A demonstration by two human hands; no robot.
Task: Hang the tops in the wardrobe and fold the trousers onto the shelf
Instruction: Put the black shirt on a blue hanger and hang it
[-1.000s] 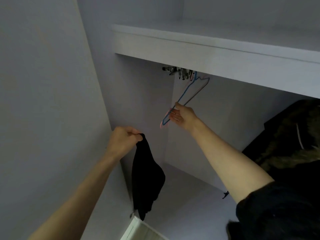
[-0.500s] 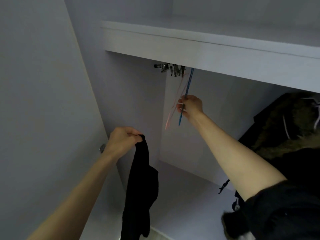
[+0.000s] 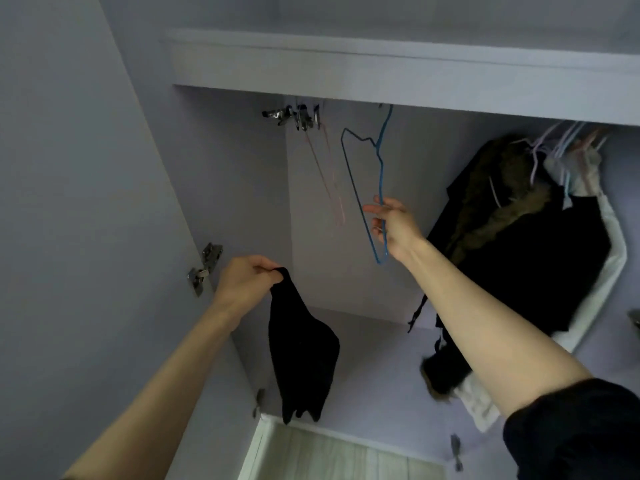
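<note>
No brand, label or writing can be read anywhere in the frame.

Count what you have: one black garment (image 3: 301, 355), one blue wire hanger (image 3: 363, 188), and a faint pair of pink wire hangers (image 3: 325, 174) left of it, too blurred to count for sure. At the upper right a cluster of pale hangers (image 3: 561, 140) carries a dark fur-trimmed coat (image 3: 512, 216) and a white garment (image 3: 602, 282); the exact number of hangers there cannot be told.

Your left hand (image 3: 246, 282), left of centre, pinches the top edge of the black garment, fingers curled round the cloth; the garment hangs straight down from it in the lower middle of the frame, clear of the wardrobe (image 3: 239, 174) floor. Whether it is a top or trousers cannot be told.

Your right hand (image 3: 394, 226), at centre, holds the blue wire hanger by its lower part, fingers loosely curled round the wire with the index finger stretched out. The hanger's hook reaches up under the shelf (image 3: 381, 67) that spans the top of the frame; the rail itself is hidden behind the shelf's front edge.

A metal bracket (image 3: 294, 116) sits under the shelf at upper centre. Two door hinges (image 3: 204, 268) show on the left panel, one at mid-height and one near the bottom.
</note>
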